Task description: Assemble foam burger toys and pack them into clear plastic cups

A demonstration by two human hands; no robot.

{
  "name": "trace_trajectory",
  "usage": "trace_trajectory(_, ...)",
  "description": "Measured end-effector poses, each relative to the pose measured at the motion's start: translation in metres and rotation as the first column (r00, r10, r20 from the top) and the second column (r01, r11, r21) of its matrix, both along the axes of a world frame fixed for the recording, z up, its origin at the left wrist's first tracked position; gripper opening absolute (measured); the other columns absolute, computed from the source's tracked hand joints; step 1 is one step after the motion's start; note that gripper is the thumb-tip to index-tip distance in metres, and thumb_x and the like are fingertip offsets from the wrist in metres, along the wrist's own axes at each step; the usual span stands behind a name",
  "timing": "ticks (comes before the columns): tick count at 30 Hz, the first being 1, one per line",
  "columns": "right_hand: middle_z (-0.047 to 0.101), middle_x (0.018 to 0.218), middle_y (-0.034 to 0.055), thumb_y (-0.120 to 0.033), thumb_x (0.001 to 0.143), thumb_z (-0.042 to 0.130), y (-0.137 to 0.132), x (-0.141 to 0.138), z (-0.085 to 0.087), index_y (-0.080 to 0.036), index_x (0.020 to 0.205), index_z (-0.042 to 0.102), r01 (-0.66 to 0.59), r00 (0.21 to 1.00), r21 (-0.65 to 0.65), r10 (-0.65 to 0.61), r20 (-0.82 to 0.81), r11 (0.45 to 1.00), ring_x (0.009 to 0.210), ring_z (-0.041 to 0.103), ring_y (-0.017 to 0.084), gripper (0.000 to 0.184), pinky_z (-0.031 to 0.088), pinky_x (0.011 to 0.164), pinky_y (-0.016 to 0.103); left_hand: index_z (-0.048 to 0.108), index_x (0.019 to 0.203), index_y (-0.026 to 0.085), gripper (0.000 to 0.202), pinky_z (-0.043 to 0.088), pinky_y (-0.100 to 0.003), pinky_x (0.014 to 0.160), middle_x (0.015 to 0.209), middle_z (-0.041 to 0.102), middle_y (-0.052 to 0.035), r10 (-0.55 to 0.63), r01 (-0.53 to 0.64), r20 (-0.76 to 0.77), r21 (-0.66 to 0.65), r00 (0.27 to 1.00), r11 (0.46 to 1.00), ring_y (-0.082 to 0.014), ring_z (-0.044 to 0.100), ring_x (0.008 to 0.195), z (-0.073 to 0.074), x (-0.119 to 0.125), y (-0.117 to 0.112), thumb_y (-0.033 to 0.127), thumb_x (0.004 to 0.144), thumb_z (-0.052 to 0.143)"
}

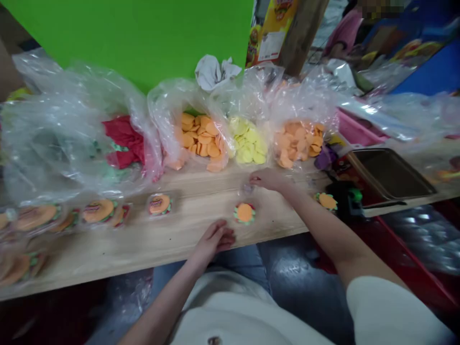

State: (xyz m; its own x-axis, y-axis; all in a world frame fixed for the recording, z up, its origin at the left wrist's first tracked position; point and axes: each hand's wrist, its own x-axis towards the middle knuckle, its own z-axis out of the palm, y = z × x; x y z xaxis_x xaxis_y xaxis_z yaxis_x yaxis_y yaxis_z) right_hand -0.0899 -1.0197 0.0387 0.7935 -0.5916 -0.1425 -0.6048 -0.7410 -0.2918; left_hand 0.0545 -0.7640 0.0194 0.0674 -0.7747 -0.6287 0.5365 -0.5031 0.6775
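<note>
One foam burger piece lies flat on the wooden table, roughly midway between the hands. Left hand is loosely curled and empty; right hand is half open over a small clear bit, can't tell if it's gripping. Clear plastic bags of orange discs and yellow discs sit on the far side.

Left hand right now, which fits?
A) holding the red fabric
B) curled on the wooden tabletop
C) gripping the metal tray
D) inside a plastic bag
B: the left hand lies curled on the wooden tabletop, near the round orange-and-green craft piece, away from the tray and bags.
</note>
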Motion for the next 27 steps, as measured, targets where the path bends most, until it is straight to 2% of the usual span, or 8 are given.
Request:
trace_trajectory(6, 0.066, 0.097, 0.0080, -0.030, 0.088, 0.042, 0.058, 0.025, -0.008, -0.021, 0.112, 0.058, 0.101, 0.969, -0.033, -0.091, 0.229, 0.994, 0.088, 0.058, 0.021, 0.030, 0.041, 0.076, 0.030, 0.045, 0.088, 0.019, 0.022, 0.051, -0.030, 0.066, 0.072, 0.065, -0.0041, 0.248, -0.248, 0.089, -0.014, 0.965, 0.969, -0.0163, 0.066, 0.069, -0.018, 0.019, -0.005, 0.040, 0.082, 0.050)
trace_trajectory(9, 0.058, 0.115, 0.0102, -0.029, 0.090, 0.037, 0.094, 0.030, -0.010, -0.021, 0.129, 0.042, 0.077, 0.947, -0.035, -0.062, 0.314, 0.996, 0.103, 0.054, 0.022, 0.040, 0.042, 0.085, 0.034, 0.043, 0.085, 0.019, 0.019, 0.052, -0.030, 0.068, 0.069, 0.064, -0.0038, 0.265, -0.264, 0.092, -0.026, 0.960, 0.964, -0.0167, 0.066, 0.069, -0.021, 0.024, -0.001, 0.037, 0.083, 0.048)
trace_trajectory(13, 0.031, 0.141, 0.0114, -0.030, 0.088, 0.039, 0.153, 0.035, -0.019, -0.016, 0.139, 0.021, -0.124, 0.936, -0.070, 0.140, 0.322, 0.990, 0.130, 0.028, 0.023, 0.056, 0.032, 0.101, 0.039, 0.041, 0.084, 0.020, 0.016, 0.052, -0.029, 0.065, 0.069, 0.064, -0.0023, 0.232, -0.228, 0.113, -0.044, 0.966, 0.973, -0.0144, 0.065, 0.064, -0.019, 0.025, 0.000, 0.034, 0.083, 0.045)
trace_trajectory(16, 0.017, 0.146, 0.0118, -0.028, 0.086, 0.042, 0.186, 0.040, -0.031, -0.012, 0.141, 0.010, -0.137, 0.948, -0.136, 0.170, 0.271, 0.981, 0.135, 0.008, 0.025, 0.065, 0.020, 0.107, 0.047, 0.041, 0.086, 0.020, 0.019, 0.052, -0.029, 0.056, 0.064, 0.062, 0.0000, 0.220, -0.215, 0.153, -0.052, 0.963, 0.975, -0.0145, 0.063, 0.055, -0.018, 0.032, -0.001, 0.038, 0.082, 0.045)
trace_trajectory(19, 0.011, 0.147, 0.0138, -0.024, 0.084, 0.043, 0.200, 0.046, -0.040, -0.009, 0.141, 0.005, -0.081, 0.959, -0.160, 0.121, 0.256, 0.984, 0.135, 0.002, 0.027, 0.070, 0.014, 0.108, 0.051, 0.044, 0.084, 0.019, 0.025, 0.048, -0.025, 0.045, 0.060, 0.059, 0.0020, 0.224, -0.210, 0.251, -0.080, 0.942, 0.974, -0.0131, 0.059, 0.047, -0.022, 0.045, -0.007, 0.043, 0.078, 0.050)
trace_trajectory(22, 0.008, 0.147, 0.0147, -0.022, 0.081, 0.046, 0.205, 0.053, -0.041, -0.008, 0.141, 0.004, -0.091, 0.947, -0.130, 0.126, 0.297, 0.987, 0.135, 0.001, 0.028, 0.075, 0.013, 0.108, 0.051, 0.045, 0.080, 0.018, 0.028, 0.043, -0.021, 0.039, 0.053, 0.055, 0.0036, 0.215, -0.183, 0.339, -0.122, 0.916, 0.975, -0.0116, 0.055, 0.041, -0.028, 0.057, -0.019, 0.042, 0.073, 0.058)
trace_trajectory(25, 0.012, 0.147, 0.0136, -0.019, 0.080, 0.045, 0.208, 0.055, -0.037, -0.010, 0.141, 0.002, -0.092, 0.910, -0.034, 0.098, 0.404, 0.995, 0.135, 0.006, 0.026, 0.076, 0.016, 0.109, 0.049, 0.044, 0.080, 0.019, 0.024, 0.038, -0.019, 0.035, 0.049, 0.050, 0.0059, 0.212, -0.156, 0.381, -0.173, 0.900, 0.972, -0.0107, 0.050, 0.036, -0.032, 0.062, -0.029, 0.041, 0.076, 0.054)
trace_trajectory(27, 0.021, 0.145, 0.0123, -0.017, 0.081, 0.044, 0.208, 0.054, -0.036, -0.014, 0.141, 0.004, -0.069, 0.866, 0.089, 0.016, 0.499, 0.994, 0.134, 0.017, 0.023, 0.073, 0.022, 0.107, 0.045, 0.042, 0.079, 0.020, 0.021, 0.036, -0.019, 0.035, 0.049, 0.047, 0.0072, 0.224, -0.149, 0.401, -0.210, 0.888, 0.966, -0.0095, 0.048, 0.035, -0.033, 0.063, -0.031, 0.039, 0.078, 0.050)
